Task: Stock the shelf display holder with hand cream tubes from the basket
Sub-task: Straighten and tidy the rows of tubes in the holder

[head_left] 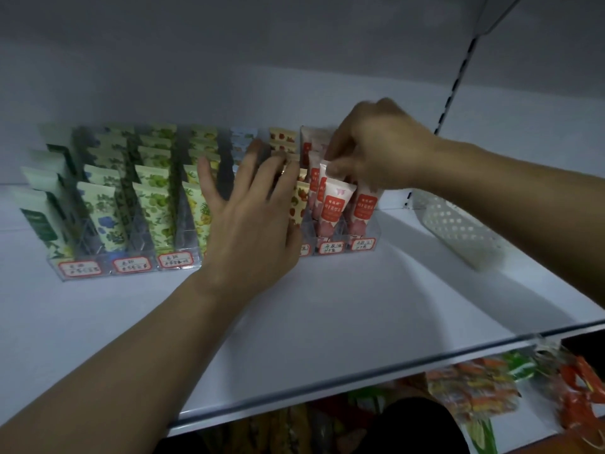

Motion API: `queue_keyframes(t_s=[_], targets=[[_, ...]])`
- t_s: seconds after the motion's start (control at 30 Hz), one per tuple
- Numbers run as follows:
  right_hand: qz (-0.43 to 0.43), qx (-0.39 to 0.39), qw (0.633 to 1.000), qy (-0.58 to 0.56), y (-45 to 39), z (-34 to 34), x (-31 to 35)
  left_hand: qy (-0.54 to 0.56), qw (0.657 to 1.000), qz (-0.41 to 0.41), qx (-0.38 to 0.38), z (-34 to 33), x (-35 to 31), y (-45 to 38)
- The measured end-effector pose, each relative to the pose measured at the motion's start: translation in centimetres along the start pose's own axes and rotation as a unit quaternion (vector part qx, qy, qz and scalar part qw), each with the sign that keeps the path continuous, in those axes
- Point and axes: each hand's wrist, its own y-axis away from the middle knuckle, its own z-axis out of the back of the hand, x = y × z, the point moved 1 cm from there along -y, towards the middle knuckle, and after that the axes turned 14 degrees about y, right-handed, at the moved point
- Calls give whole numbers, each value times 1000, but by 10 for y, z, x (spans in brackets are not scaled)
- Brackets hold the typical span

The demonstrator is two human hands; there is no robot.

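Tubes of hand cream stand in rows in a clear holder on the white shelf; its red-bordered handwritten labels are too blurred to read. Left hand, fingers spread, rests against the middle rows. Right hand pinches a pink-and-red tube above the right slots. A white basket sits right; snack packets lie below.

Dim white shelf, grey back wall

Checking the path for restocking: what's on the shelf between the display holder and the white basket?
Only bare shelf separates holder from basket in the head view.
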Motion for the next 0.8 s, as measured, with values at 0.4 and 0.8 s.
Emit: queue_keyframes(t_s=[0.4,0.8], targets=[[-11,52,999,-2,-15,-11,8,-19,1000,7,15,1,0,0],[3,89,994,58,13,2,10,24,1000,-4,2,-4,4,0]])
